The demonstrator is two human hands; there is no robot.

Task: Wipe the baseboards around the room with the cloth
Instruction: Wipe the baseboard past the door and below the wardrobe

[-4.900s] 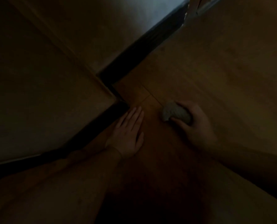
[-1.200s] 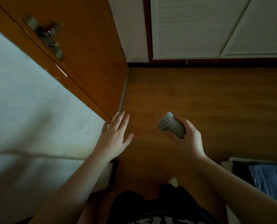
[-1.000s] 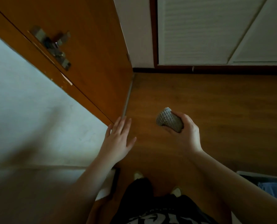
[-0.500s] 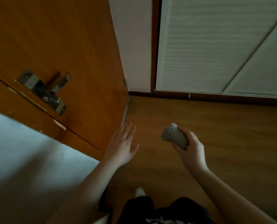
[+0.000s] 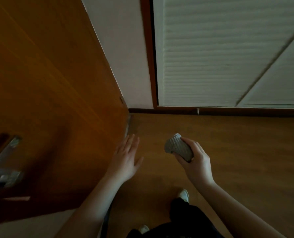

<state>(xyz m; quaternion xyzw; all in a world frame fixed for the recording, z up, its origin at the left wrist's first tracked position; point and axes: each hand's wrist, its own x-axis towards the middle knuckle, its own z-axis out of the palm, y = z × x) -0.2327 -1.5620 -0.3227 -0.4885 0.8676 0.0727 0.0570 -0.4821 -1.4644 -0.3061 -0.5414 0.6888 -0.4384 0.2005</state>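
I look down at a wooden floor (image 5: 228, 152). My right hand (image 5: 196, 164) grips a grey textured cloth (image 5: 178, 147), bunched into a roll, held above the floor. My left hand (image 5: 125, 159) is flat with straight fingers, just beside the edge of an orange-brown door (image 5: 48, 83). On the door, at the left, a metal handle (image 5: 3, 162) shows, blurred. Ahead, a dark baseboard (image 5: 228, 111) runs under white louvered doors (image 5: 211, 48) and a white wall (image 5: 125, 48). Below, 2 feet (image 5: 184, 194) in light footwear stand on the floor.

Grey waffle-textured cloth (image 5: 178, 148), orange-brown door (image 5: 53, 93), white louvred doors (image 5: 211, 52).
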